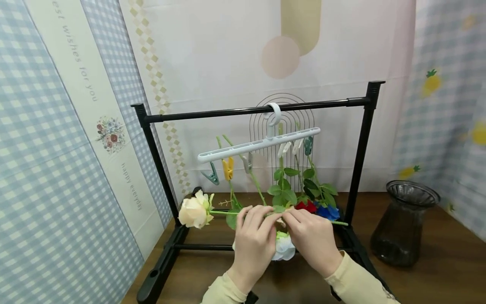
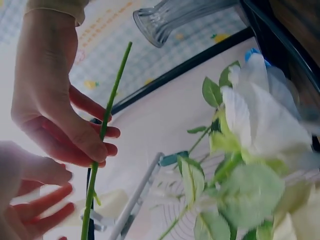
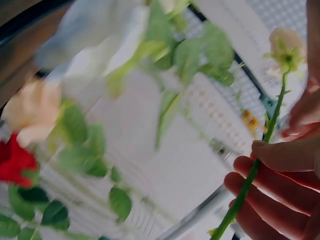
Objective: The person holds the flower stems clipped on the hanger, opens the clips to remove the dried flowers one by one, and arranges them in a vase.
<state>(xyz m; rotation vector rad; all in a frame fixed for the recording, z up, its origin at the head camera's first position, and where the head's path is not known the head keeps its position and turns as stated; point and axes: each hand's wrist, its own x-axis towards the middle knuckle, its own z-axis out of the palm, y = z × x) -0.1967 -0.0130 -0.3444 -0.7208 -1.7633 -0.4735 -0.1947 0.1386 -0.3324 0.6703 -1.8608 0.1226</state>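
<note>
In right hand (image 1: pixel 312 236), cream rose (image 1: pixel 194 210), pinched by stem

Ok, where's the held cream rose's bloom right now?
In the head view, the cream bloom is left of the left hand, below and slightly left of the leftmost clip on the hanger; the right hand pinches its stem.

Your brown table (image 1: pixel 436 278) holds a black rack (image 1: pixel 224 112) and a see-through vase (image 1: pixel 398 236).
From the middle of your head view, the rack's long black feet sit on it, the left foot (image 1: pixel 164 261) near 7 o'clock and the right foot (image 1: pixel 364 255) near 4 o'clock; the dark vase stands upright, also near 4 o'clock, just outside that foot.
</note>
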